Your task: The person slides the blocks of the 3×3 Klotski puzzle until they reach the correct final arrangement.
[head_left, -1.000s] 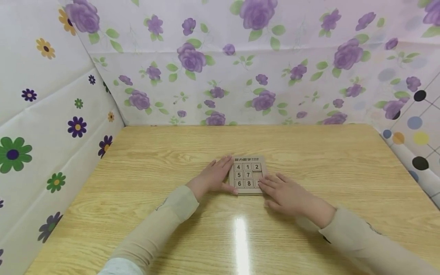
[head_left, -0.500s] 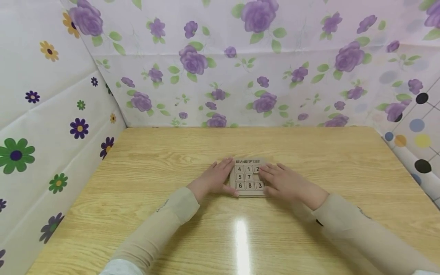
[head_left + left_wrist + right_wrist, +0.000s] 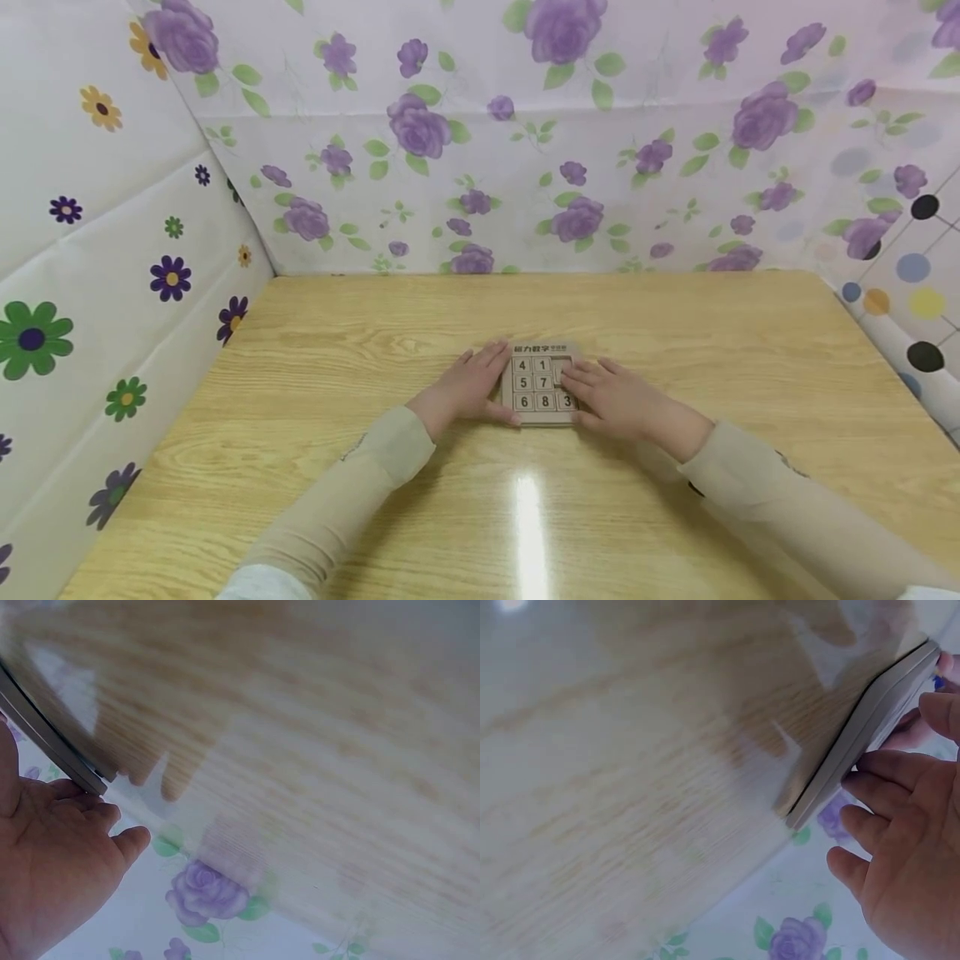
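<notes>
A flat number slide puzzle point(image 3: 543, 421) lies on the table, with tiles 4, 1, 5, 7, 6, 8 and 3 showing. My left hand point(image 3: 472, 385) rests along its left side, fingers extended at the upper left edge and thumb at the near left corner. Across from it, my right hand point(image 3: 618, 402) lays extended fingertips over a tile in the right column, hiding its number. A dark gap shows at the top right slot. In the left wrist view, fingers touch the puzzle's edge point(image 3: 49, 739); the right wrist view shows the frame's side point(image 3: 866, 720) by the right fingers.
The wooden table point(image 3: 360, 333) reflects a bright light strip in front of the puzzle. A purple-flowered cloth point(image 3: 465, 150) hangs behind it. Daisy-printed cloth point(image 3: 112, 275) covers the left side, and dotted cloth point(image 3: 915, 308) the right.
My right hand has gone from the 3 tile up to the 2 tile, then slightly back toward me. The 2 tile has slid down, opening a gap at the top right. The left hand stays put.
</notes>
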`<state>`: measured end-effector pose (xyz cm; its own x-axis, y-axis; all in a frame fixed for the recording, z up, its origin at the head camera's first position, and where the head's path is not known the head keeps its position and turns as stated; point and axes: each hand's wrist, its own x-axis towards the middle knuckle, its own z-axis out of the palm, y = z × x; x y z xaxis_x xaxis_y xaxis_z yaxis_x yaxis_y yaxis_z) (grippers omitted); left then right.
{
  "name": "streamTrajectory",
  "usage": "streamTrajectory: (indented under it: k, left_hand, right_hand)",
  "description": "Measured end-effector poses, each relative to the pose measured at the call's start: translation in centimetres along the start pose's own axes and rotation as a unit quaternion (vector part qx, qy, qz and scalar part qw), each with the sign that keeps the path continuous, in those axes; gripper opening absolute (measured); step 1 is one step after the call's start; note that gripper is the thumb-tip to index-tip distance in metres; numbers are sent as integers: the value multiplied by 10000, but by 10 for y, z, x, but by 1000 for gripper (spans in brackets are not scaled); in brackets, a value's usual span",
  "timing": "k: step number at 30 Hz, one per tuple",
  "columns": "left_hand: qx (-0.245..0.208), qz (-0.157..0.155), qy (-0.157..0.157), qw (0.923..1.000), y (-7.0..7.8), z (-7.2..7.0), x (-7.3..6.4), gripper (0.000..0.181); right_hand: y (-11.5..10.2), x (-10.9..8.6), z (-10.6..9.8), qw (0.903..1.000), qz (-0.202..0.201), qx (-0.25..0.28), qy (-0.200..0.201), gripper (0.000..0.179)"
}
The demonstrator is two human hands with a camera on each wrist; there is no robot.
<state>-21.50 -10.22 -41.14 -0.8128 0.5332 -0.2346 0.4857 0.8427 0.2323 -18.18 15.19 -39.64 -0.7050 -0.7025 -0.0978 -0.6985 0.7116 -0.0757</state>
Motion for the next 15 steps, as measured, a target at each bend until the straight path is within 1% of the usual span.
streamTrajectory:
  k: [5, 9, 15]
  left_hand:
    - [-3, -19, -9, 10000, -2, 0, 1, 115]
    - [28, -14, -21, 10000, -3, 1, 2, 115]
    - [142, 31, -7, 9999, -2, 2, 2, 115]
  right_hand:
    - [-6, -5, -1, 10000, -52, -61, -16, 56]
    - [-7, -7, 0, 9999, -82, -92, 21, 57]
    - [-5, -3, -2, 9999, -62, 31, 144, 58]
